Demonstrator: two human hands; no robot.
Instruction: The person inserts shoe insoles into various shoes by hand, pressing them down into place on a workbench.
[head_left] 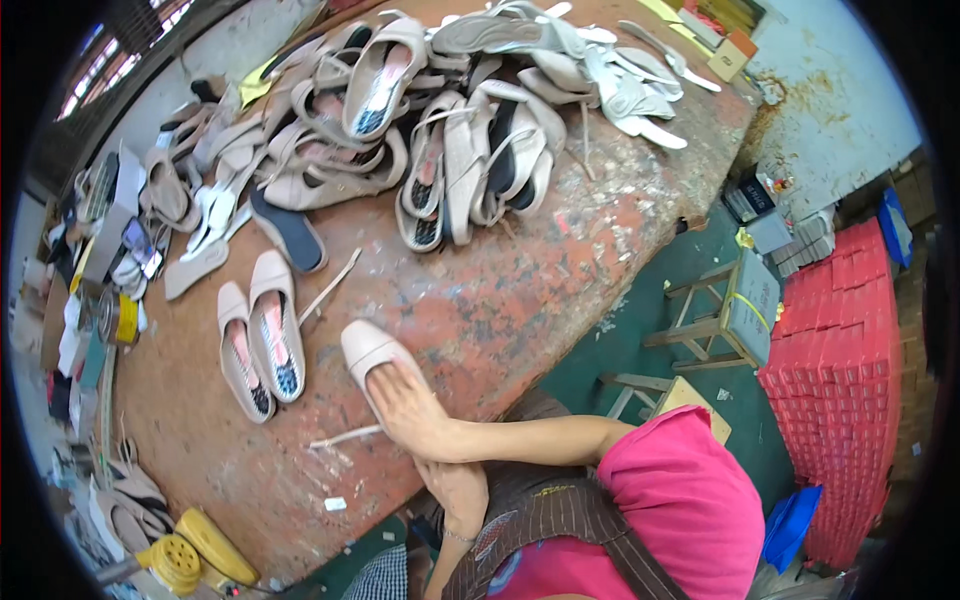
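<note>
A beige flat shoe is at the near side of the worn table, toe pointing away. My right hand reaches into its opening, fingers inside and tips hidden, gripping it. My left hand is beneath my right wrist, near the shoe's heel end; its fingers and the heel are hidden. A thin beige strap sticks out left of my hands. Further left, a pair of similar flats stands side by side, a left shoe and a right shoe, with patterned insoles showing.
A large heap of beige strapped shoes covers the table's far side. A dark insole lies before it. At lower left are a yellow shoe last and more shoes. Right of the table stand stools and stacked red boxes.
</note>
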